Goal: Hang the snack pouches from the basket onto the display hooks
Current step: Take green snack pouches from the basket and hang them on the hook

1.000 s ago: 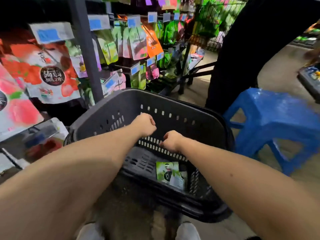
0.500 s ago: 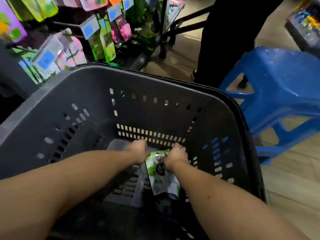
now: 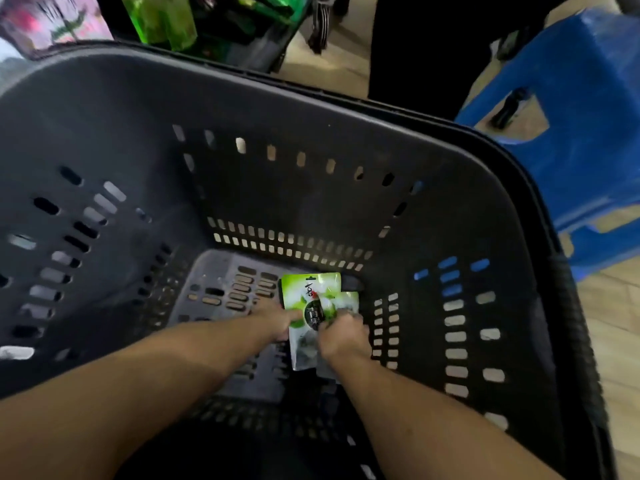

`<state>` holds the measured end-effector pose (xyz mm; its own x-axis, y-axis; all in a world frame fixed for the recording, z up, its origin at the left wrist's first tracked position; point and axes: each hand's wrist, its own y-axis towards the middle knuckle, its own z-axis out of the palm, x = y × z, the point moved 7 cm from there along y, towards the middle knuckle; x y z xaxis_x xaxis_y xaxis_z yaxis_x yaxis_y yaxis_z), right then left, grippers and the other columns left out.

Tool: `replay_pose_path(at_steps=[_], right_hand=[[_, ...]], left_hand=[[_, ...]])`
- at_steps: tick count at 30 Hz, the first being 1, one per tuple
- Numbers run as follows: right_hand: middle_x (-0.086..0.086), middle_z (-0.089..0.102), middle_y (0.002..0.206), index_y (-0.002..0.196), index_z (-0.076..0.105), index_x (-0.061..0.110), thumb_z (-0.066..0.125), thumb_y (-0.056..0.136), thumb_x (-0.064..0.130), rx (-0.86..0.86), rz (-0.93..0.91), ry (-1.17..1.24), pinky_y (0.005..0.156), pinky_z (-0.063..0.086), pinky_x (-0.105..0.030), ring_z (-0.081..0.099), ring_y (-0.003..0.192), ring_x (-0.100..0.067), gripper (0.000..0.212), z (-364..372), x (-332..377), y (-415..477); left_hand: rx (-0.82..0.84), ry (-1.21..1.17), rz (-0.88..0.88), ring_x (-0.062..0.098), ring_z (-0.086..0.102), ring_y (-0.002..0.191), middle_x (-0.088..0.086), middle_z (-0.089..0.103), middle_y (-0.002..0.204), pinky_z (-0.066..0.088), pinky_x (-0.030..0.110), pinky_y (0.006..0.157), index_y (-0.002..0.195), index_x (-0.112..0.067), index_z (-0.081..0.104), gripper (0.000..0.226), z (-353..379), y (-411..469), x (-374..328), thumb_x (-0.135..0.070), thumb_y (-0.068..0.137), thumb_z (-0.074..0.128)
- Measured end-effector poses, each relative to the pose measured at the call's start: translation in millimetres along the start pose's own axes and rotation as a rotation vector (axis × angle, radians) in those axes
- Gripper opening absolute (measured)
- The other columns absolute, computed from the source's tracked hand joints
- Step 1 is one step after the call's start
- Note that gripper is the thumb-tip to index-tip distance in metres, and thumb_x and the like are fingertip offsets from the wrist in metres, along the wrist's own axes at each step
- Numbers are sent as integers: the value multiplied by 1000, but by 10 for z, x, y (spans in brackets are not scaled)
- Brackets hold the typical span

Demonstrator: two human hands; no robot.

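Currently: green pouch (image 3: 309, 296) on basket (image 3: 311, 112) floor, far right corner, overlapping second pouch (image 3: 349, 301). Grip: right hand (image 3: 343, 337) curled round its lower part; left hand (image 3: 278, 322) at its left edge, hold cannot be told. Risk: both pouches lift together, lower one slips off.

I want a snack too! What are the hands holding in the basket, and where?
A green snack pouch: the left hand pinches its left edge, and the right hand grips its right side, about halfway down.
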<state>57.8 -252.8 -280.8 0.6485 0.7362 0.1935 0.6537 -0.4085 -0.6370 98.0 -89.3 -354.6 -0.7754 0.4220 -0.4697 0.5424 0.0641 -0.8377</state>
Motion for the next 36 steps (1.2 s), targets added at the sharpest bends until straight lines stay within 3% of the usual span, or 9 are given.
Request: replay_pose_path(at_steps=[4,9,14,18,22,25,28,32,36], right_hand=[[-12,65,124,121,62,13,56,95,23,28,-25,81,90,53,-35,62,116,-33,28,-12,-4,-20],[-14,70,123,127,66,17,54,96,20,25,-32,308,93,53,-34,66,114,-33,34,-192,120,-87],[-13,71,117,120,67,12,57,99,23,-1,-81,543,88,50,-29,66,110,-31,26,-568,367,-323],[-10,74,102,109,73,12,62,94,18,7,-145,677,87,58,-38,70,96,-30,19,-959,590,-680],[-9,68,80,77,67,10,55,89,6,-5,-290,702,75,60,-44,71,85,-34,17,-1436,889,-1066],[-15,67,78,75,67,3,57,81,4,14,-364,770,69,59,-51,72,81,-40,12,-1752,1082,-1363],[-24,73,88,70,69,7,60,71,5,94,-412,865,78,60,-63,73,85,-45,9,-1908,1132,-1677],[-28,72,94,88,72,1,59,80,-2,267,-383,949,85,58,-63,72,85,-45,16,-1877,989,-1948],[-31,70,115,119,67,-6,55,88,1,457,-360,1030,94,52,-68,68,107,-50,34,-1757,960,-2016]], left_hand=[[82,112,105,32,69,97,13,70,97,58,41,90,104,-7,70,32,-23,-15,-183,-29,84,78],[81,160,203,27,70,88,12,76,97,56,35,88,93,-11,71,25,-137,-160,-486,-27,75,68],[-50,262,302,25,65,80,13,70,95,48,22,60,104,-6,61,14,-577,-862,-932,-16,97,54],[-147,250,375,37,66,106,22,68,117,53,38,86,116,0,62,29,-1037,-1444,-1240,-17,98,49],[-285,202,464,42,56,122,28,56,135,46,36,92,136,8,49,41,-1479,-2200,-1496,-16,103,41],[-377,100,539,34,54,101,26,55,122,40,31,77,134,2,45,34,-1770,-2732,-1535,-14,104,40],[-407,-16,604,26,51,90,13,56,101,44,30,62,107,-11,53,12,-1989,-3139,-1438,-10,102,42],[-417,-260,563,30,59,84,10,62,78,51,41,76,75,-14,56,21,-2132,-3330,-1001,-7,94,51],[-198,-659,403,39,69,77,24,72,85,55,56,86,95,-2,70,20,-1917,-3292,-701,-17,91,57]])
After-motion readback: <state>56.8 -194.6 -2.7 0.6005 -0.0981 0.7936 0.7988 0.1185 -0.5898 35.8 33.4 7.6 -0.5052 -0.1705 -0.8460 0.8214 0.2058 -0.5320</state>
